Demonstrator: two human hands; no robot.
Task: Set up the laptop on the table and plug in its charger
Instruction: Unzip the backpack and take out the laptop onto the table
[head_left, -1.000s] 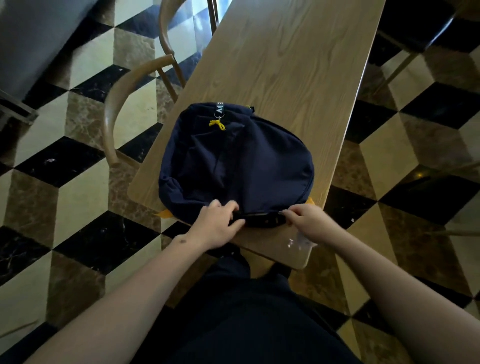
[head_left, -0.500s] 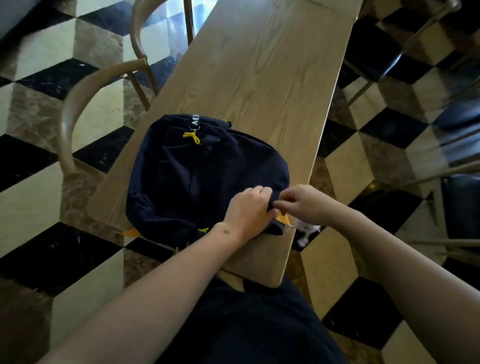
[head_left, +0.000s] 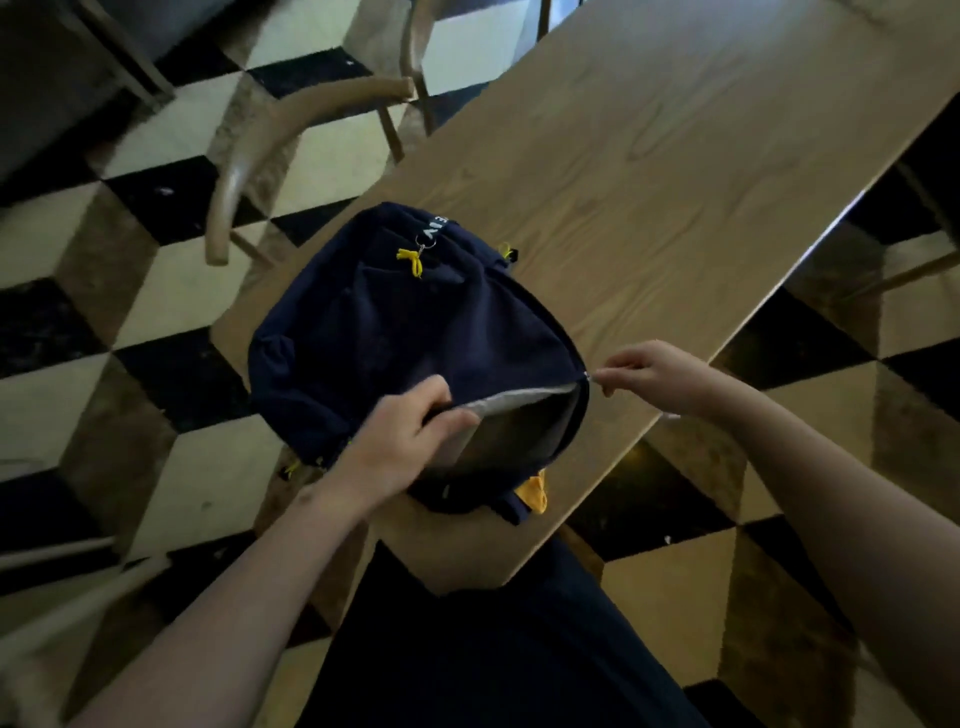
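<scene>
A navy backpack (head_left: 384, 332) with yellow zipper pulls lies flat on the near end of a long wooden table (head_left: 675, 171). Its main zipper stands partly open along the near right edge, showing grey lining and the dark flat slab of a laptop (head_left: 514, 436) inside. My left hand (head_left: 402, 444) grips the backpack's near edge and holds the flap up by the opening. My right hand (head_left: 657, 376) pinches the zipper pull at the bag's right side. No charger is in sight.
A wooden chair (head_left: 291, 135) with a curved backrest stands at the table's left side. Another chair's legs (head_left: 909, 270) show at the right. The floor is black, cream and brown cube-pattern tile. The far stretch of the table holds nothing.
My right hand has drawn the zipper to the right, and the bag now gapes open with the laptop showing. My left hand has shifted to hold the flap. The camera view has tilted.
</scene>
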